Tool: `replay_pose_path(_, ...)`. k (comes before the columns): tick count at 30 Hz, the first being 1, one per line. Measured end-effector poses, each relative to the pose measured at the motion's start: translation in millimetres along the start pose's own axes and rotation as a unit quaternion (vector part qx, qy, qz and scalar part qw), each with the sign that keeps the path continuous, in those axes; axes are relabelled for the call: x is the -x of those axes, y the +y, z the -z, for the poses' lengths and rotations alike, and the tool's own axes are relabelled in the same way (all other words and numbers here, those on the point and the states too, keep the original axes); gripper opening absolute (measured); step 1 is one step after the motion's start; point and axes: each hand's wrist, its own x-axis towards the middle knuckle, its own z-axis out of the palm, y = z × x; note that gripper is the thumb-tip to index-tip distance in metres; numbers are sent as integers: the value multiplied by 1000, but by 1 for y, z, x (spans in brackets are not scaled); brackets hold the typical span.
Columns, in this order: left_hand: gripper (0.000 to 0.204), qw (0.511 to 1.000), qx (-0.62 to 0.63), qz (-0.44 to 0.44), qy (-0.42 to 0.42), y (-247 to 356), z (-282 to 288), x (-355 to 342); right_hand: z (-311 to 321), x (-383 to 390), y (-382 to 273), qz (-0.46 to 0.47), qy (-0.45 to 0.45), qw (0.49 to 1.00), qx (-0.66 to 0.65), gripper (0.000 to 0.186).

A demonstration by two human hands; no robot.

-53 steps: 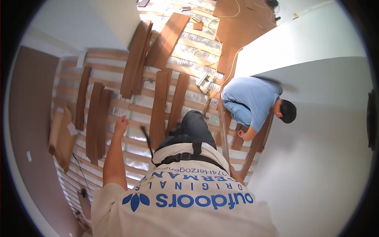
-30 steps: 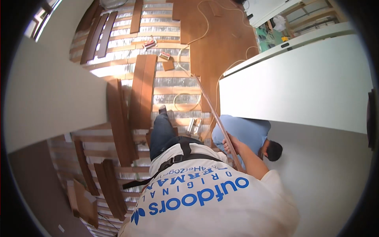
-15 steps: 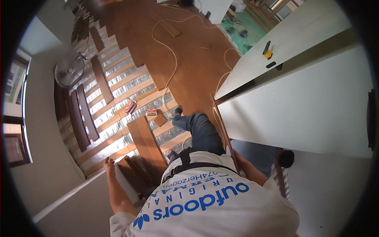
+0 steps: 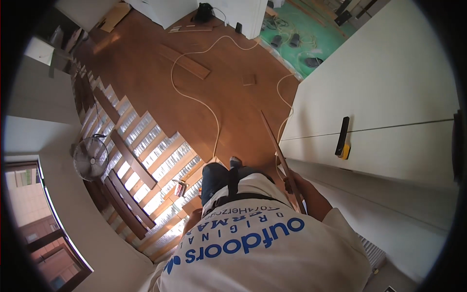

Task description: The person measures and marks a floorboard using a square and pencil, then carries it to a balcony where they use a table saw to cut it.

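My right hand (image 4: pixel 295 185) is closed round a long, narrow brown floorboard (image 4: pixel 273 136). The board is seen nearly edge-on beside my right hip, with its far end pointing forward over the laid floor. Of my left arm only a patch of skin (image 4: pixel 193 219) shows at the left side of my shirt; the fingers are hidden. Near that side lies a small red-and-white box (image 4: pixel 180 188) on the wooden battens (image 4: pixel 163 207), which have silvery foil between them.
Finished brown flooring (image 4: pixel 238 104) spreads ahead, with a pale cable (image 4: pixel 206 104) snaking over it and loose boards (image 4: pixel 189 64) on top. A fan (image 4: pixel 91 158) and more boards (image 4: pixel 129 197) are at left. A black-and-yellow tool (image 4: pixel 344 138) rests on the white panel (image 4: pixel 389 117) at right.
My view has turned and moved forward over the laid floor. The left hand, earlier out to the left with bent fingers, is now drawn in against my body. The board stays in my right hand.
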Motion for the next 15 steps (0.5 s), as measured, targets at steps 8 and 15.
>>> replay_pose_path(8, 19, 994, 103, 39, -5, 248, 34, -126, -80, -15, -169, 73, 107, 991, 37, 68)
replay_pose_path(15, 11, 649, -727, -203, 93, 622, 28, -275, -95, -4, -264, 57, 127, 984, -112, 69)
